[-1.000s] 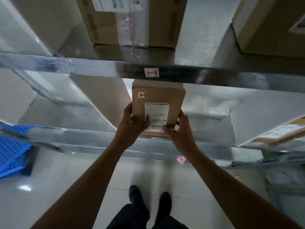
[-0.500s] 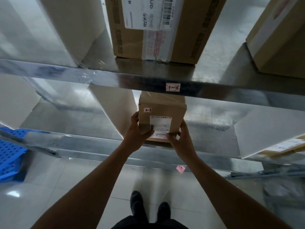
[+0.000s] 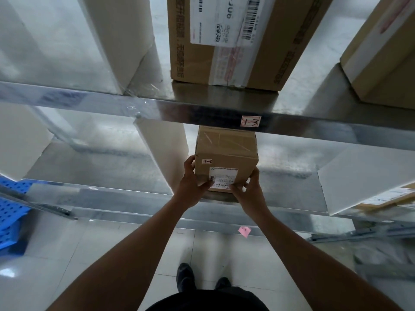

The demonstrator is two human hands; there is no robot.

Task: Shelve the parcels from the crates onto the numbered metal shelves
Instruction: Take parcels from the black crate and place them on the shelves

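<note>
A small brown cardboard parcel [image 3: 225, 153] marked "2-3", with a white shipping label on its near face, stands on the lower metal shelf [image 3: 125, 194], just right of a white divider [image 3: 166, 151]. My left hand [image 3: 190, 182] grips its near left corner, thumb across the label. My right hand [image 3: 249, 189] grips the near right corner, fingers on the label's lower edge. The upper shelf's front rail [image 3: 134, 108] carries a tag reading "1-3" [image 3: 251, 121] directly above the parcel and hides the parcel's far end.
A large taped box [image 3: 226, 41] and another box [image 3: 381, 55] stand on the upper shelf. White dividers split both levels. A labelled parcel [image 3: 390, 197] lies at the lower right. A blue perforated crate [image 3: 9, 212] is at the left. A pink tag [image 3: 244, 231] hangs below.
Both hands have pushed the parcel further in under the upper shelf, and its base now rests on the lower shelf. My view has tilted up, showing more of the upper shelf's boxes.
</note>
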